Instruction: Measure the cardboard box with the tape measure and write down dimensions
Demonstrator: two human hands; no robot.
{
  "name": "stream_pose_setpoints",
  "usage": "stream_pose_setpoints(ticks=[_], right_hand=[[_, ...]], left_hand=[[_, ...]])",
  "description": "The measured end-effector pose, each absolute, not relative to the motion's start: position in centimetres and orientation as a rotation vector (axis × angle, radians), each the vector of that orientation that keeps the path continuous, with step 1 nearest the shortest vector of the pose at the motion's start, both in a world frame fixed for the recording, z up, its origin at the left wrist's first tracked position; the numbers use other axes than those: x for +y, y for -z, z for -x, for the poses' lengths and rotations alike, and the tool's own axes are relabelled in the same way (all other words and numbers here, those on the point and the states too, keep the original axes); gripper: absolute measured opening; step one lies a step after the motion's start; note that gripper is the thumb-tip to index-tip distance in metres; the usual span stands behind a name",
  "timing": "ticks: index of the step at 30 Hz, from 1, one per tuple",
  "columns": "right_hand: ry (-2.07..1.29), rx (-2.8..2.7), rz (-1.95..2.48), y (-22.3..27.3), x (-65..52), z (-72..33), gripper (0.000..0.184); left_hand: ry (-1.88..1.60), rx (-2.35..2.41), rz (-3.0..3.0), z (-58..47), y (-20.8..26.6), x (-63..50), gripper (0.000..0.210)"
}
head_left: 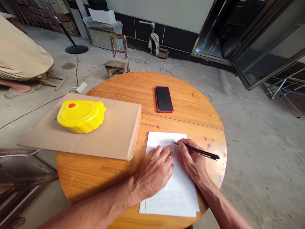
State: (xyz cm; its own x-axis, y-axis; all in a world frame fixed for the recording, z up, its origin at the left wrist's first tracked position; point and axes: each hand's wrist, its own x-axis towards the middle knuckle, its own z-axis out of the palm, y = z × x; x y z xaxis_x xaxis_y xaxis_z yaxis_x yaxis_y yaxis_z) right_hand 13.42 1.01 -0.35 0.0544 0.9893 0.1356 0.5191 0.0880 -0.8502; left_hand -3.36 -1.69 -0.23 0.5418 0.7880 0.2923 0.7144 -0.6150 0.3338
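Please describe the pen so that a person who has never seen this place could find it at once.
Find the round wooden table, then the white paper on its near side. The right hand holds the pen, its tip near this paper's far end. It is slim and black, unlike the flat, red-edged phone farther back.

Rnd wood tbl | cardbd box L | red-cased ph far side | papers nr side

Soft light leaves pale glare at right on the tabletop.
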Motion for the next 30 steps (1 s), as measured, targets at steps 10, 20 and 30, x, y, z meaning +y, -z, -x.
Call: stream_pose_setpoints(ticks=[10, 20, 30], right_hand=[[-0.733, -1.619, 1.524, 0.08, 1.21, -13.1, 0.017], [-0.656, -1.7, 1.527, -0.07, 1.15, -13.05, 0.016], [-0.713, -1.64, 1.535, -0.01, 1.08, -13.14, 0.017]], left_hand=[[-0.636, 1.285, -2.573, 3.26, 0.06, -1.59, 0.02], [-0.669, 1.289, -2.567, 3.28, 0.29, -1.66, 0.021], [-0.67, 1.295, -2.576, 3.39, 0.44, -1.61, 0.019]])
